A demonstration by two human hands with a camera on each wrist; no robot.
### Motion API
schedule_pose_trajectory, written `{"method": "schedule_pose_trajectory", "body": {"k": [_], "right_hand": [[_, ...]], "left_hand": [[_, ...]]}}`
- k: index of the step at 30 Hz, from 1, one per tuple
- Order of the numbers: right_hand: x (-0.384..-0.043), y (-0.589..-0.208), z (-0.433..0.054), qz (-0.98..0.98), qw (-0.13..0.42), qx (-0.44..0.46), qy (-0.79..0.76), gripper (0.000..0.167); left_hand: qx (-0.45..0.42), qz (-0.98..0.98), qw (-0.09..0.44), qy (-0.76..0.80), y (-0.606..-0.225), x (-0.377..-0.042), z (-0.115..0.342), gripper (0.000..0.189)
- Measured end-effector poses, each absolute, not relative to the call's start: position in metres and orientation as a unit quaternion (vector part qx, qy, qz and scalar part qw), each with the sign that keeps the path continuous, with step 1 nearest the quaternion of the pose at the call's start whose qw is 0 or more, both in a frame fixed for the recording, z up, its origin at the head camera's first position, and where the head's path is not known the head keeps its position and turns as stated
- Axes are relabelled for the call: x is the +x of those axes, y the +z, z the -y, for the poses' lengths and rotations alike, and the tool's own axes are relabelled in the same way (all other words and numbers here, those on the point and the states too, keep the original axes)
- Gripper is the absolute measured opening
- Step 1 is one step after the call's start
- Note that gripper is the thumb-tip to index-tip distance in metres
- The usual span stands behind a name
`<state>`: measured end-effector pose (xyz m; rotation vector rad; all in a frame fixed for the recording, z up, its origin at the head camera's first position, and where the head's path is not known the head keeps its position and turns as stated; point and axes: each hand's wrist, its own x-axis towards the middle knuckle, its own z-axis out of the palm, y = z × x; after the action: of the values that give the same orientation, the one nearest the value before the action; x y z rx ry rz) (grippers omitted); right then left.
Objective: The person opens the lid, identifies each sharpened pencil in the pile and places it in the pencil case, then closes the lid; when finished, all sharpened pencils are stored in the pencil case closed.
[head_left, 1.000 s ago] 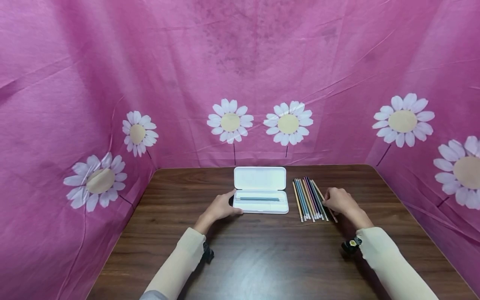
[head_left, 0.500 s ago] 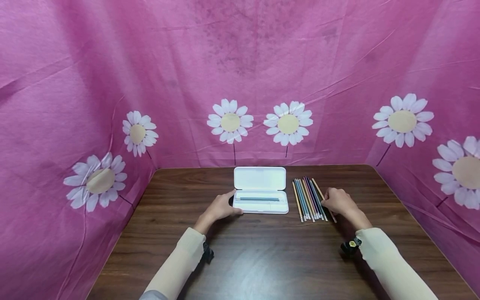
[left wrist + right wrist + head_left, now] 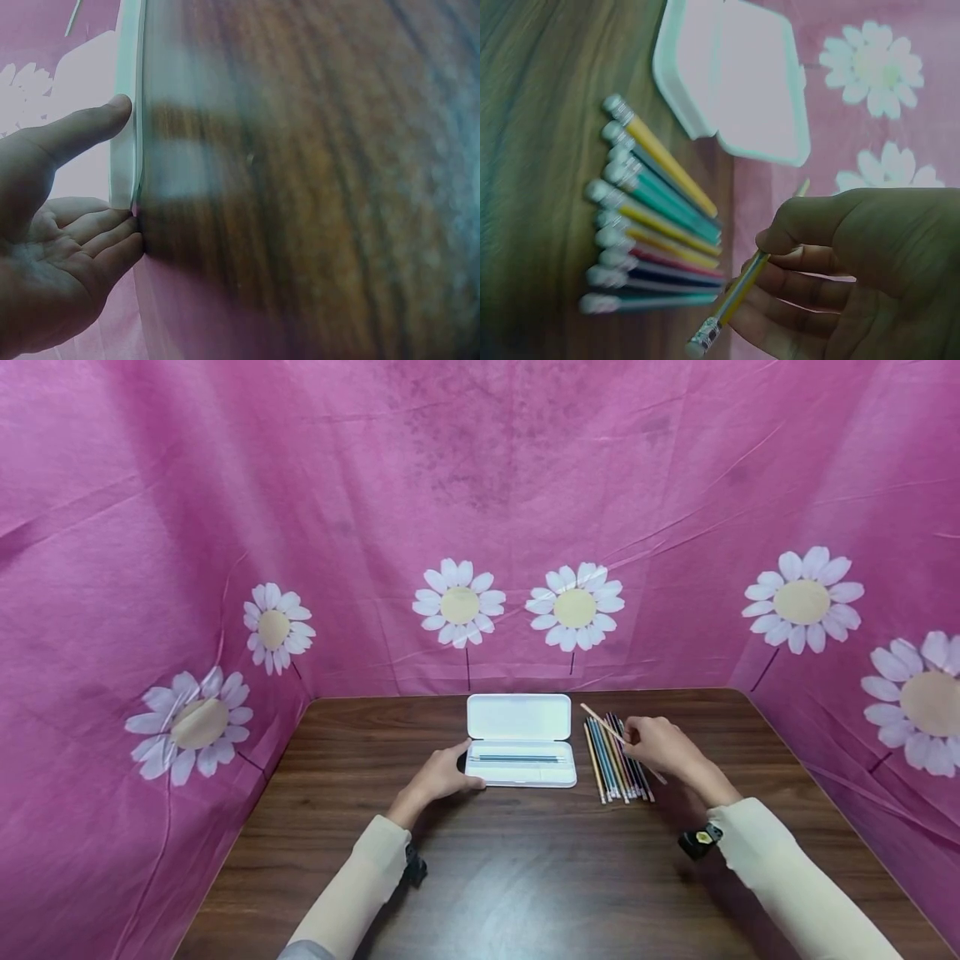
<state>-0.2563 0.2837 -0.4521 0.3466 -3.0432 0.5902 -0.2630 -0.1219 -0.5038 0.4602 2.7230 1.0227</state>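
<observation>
Pink cloth (image 3: 360,527) backs a wooden counter (image 3: 487,868) bearing an open white case (image 3: 517,717), with bluish pencils (image 3: 517,758) lying lengthwise inside. At the case's left end the left hand (image 3: 441,774) rests against it, fingers fairly straight. Right of the case, the right hand (image 3: 666,748) pinches a yellow pencil (image 3: 742,289) slantwise over a row of others (image 3: 610,768). Seemingly this is the pick-up step of filling the case; next calls for carrying the pencil left, turning it parallel to those inside.

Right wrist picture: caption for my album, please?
A right grip holds a yellow pencil near more pencils and an open white case.
</observation>
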Motion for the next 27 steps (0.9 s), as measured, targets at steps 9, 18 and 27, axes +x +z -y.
{"method": "schedule_pose_trajectory", "body": {"k": [9, 18, 27], "right_hand": [[-0.264, -0.431, -0.25, 0.971, 0.009, 0.179, 0.161, 0.009], [-0.269, -0.419, -0.207, 0.961, 0.013, 0.249, 0.118, 0.014], [-0.284, -0.423, -0.173, 0.954, -0.016, 0.287, 0.088, 0.014]], "left_hand": [[0.155, -0.922, 0.096, 0.341, -0.505, -0.263, 0.121, 0.095], [0.161, -0.92, 0.097, 0.344, -0.507, -0.262, 0.123, 0.092], [0.166, -0.918, 0.093, 0.347, -0.506, -0.263, 0.121, 0.092]]}}
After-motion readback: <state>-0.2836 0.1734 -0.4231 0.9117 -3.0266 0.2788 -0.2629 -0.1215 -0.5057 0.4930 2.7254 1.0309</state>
